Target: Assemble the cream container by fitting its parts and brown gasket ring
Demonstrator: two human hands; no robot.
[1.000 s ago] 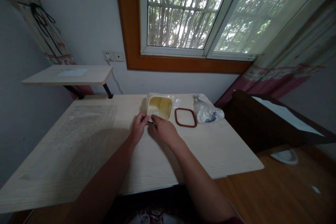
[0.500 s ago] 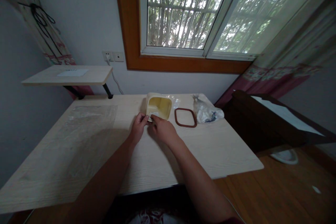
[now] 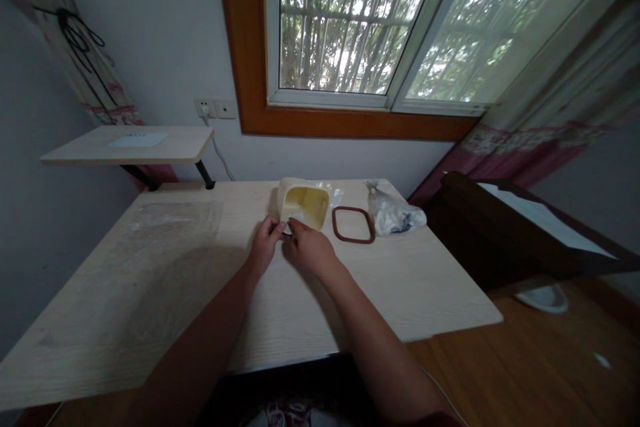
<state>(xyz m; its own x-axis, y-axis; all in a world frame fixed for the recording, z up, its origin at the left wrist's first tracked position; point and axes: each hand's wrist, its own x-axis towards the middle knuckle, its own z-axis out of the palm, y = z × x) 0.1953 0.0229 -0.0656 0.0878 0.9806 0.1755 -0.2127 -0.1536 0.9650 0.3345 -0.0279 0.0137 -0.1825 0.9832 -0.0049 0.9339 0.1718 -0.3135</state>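
The left hand (image 3: pixel 264 247) and right hand (image 3: pixel 309 247) are close together, nearly meeting at the near edge of a cream plastic container (image 3: pixel 303 205), with their fingertips (image 3: pixel 296 226) at its rim. A small whitish piece shows between the hands there, too small to identify. Whether they are clamped on the container or only touching it, I cannot tell.

The container sits on the far part of the light wood-grain desk (image 3: pixel 410 293), its yellowish inside open toward the camera. A crumple of clear plastic film (image 3: pixel 336 197) pokes out just beside it on the right. Further right of the container lies a reddish-brown rounded-rectangular rubber gasket (image 3: pixel 353 208), flat on the desk, and beyond that a knotted translucent plastic bag (image 3: pixel 395 215) with something white and dark inside. To the left of the container, well apart from it, a clear plastic sheet (image 3: pixel 170 227) lies on the desk. Beyond the container stands a wood-framed window (image 3: pixel 340 27), and up to its left is a small wall-side shelf (image 3: pixel 150 145).
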